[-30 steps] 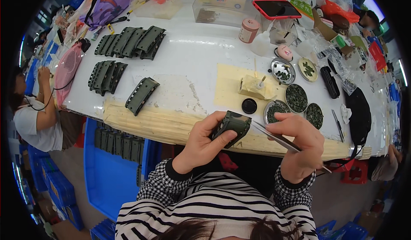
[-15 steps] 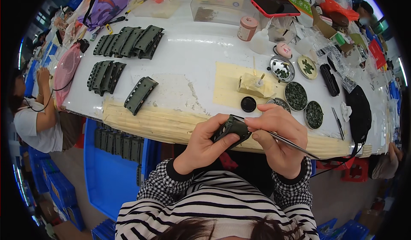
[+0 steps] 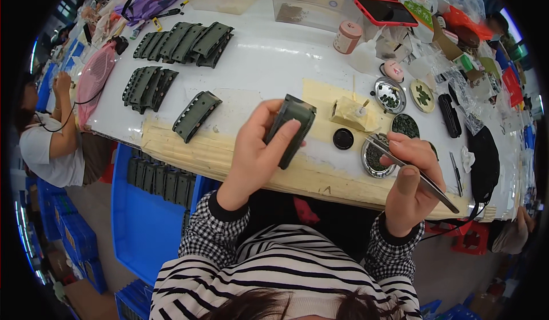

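Note:
My left hand (image 3: 254, 151) is closed around a dark green curved plastic part (image 3: 298, 117), raised above the table's front edge with the thumb across its face. In my right hand (image 3: 416, 186) is a pair of metal tweezers (image 3: 432, 188). Their tips are over a round tin (image 3: 373, 163) of small dark green pieces; whether they pinch one is too small to tell. Another tin of green pieces (image 3: 405, 126) sits just behind, and a third is mostly hidden by my right hand. A black round cap (image 3: 343, 139) lies left of the tins.
Rows of similar green parts (image 3: 180, 41) lie at the left, with a single part (image 3: 197, 116) nearer. A yellow taped block (image 3: 351, 113) stands behind the cap. Below the table edge is a blue bin (image 3: 137, 217) holding more parts. A co-worker (image 3: 54, 140) sits at far left.
My hands have moved apart. The left has raised and turned the green part; the right has carried the tweezers away from it, rightward to the tin. The whole view has shifted slightly.

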A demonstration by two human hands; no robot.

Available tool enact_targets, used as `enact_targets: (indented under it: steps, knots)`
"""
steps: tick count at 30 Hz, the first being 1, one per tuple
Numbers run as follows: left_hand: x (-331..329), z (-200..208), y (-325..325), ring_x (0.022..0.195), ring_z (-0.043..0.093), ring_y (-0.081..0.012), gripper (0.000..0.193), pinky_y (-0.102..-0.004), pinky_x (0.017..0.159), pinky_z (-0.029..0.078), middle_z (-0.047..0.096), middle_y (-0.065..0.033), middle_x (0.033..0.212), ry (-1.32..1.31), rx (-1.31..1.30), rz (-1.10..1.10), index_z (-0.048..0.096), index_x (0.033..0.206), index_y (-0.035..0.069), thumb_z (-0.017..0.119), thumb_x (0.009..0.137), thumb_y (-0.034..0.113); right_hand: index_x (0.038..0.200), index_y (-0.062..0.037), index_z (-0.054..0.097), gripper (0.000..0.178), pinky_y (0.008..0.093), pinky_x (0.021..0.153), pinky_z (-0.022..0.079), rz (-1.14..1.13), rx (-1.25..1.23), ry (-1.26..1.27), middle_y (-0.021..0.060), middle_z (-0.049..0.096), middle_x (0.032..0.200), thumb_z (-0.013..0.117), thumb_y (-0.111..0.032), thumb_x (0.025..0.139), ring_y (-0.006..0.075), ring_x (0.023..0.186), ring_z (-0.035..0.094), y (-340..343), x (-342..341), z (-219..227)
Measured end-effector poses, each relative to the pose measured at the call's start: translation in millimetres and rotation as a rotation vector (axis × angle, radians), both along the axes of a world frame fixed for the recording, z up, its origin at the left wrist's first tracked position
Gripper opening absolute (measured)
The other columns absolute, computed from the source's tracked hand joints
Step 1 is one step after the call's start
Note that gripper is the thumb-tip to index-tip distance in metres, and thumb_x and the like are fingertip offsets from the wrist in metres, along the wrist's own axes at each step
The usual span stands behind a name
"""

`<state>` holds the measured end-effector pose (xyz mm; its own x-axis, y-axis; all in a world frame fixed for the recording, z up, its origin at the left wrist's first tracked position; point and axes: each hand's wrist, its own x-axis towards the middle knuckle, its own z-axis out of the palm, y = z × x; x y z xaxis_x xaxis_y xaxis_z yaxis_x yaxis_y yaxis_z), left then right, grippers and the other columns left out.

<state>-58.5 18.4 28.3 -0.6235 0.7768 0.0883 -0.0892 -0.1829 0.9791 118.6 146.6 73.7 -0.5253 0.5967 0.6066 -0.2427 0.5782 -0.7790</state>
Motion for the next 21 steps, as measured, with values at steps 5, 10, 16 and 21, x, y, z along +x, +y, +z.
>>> enact_targets:
  steps: [5, 10, 16, 21]
  knots:
    - [-40.0, -14.3, 3.0, 0.074, 0.059, -0.0129, 0.025, -0.0241, 0.065, 0.045, 0.064, -0.0113, 0.096, 0.671, -0.312, 0.161, 0.059, 0.111, -0.005, 0.062, 0.092, 0.011, 0.094, 0.0046, 0.069, 0.020, 0.0364, 0.081, 0.050, 0.050, -0.018, -0.103, 0.0132, 0.069, 0.081, 0.070, -0.010, 0.081, 0.0263, 0.084, 0.064, -7.1, 4.2, -14.0]
    - [-40.1, -20.0, -0.5, 0.083, 0.057, -0.0246, 0.026, -0.0324, 0.073, 0.045, 0.061, -0.0147, 0.091, 0.959, -0.388, 0.323, 0.063, 0.106, -0.005, 0.067, 0.087, 0.011, 0.095, 0.0067, 0.067, 0.021, 0.0293, 0.067, 0.052, 0.044, -0.069, -0.121, 0.0153, 0.067, 0.085, 0.069, -0.012, 0.085, 0.0220, 0.079, 0.064, -5.9, 12.6, -15.3]
    - [-63.8, -9.5, -38.0, 0.095, 0.058, -0.0309, 0.048, -0.0373, 0.086, 0.045, 0.064, -0.0154, 0.101, 1.196, -0.518, 0.599, 0.057, 0.123, -0.002, 0.074, 0.081, 0.014, 0.099, 0.0055, 0.064, 0.023, 0.0314, 0.072, 0.048, -0.061, 0.000, -0.038, 0.0150, 0.065, 0.087, 0.057, -0.016, 0.095, 0.0190, 0.072, 0.060, 8.7, 37.6, -23.0]
    - [-88.8, -4.3, -84.6, 0.096, 0.063, -0.0310, 0.061, -0.0387, 0.085, 0.050, 0.064, -0.0204, 0.105, 1.020, -0.781, 0.552, 0.052, 0.128, 0.000, 0.078, 0.074, 0.012, 0.098, -0.0011, 0.049, 0.018, 0.0331, 0.077, 0.046, -0.146, -0.058, 0.036, 0.0170, 0.064, 0.095, 0.048, -0.019, 0.099, 0.0191, 0.084, 0.058, 16.5, 40.1, -30.7]
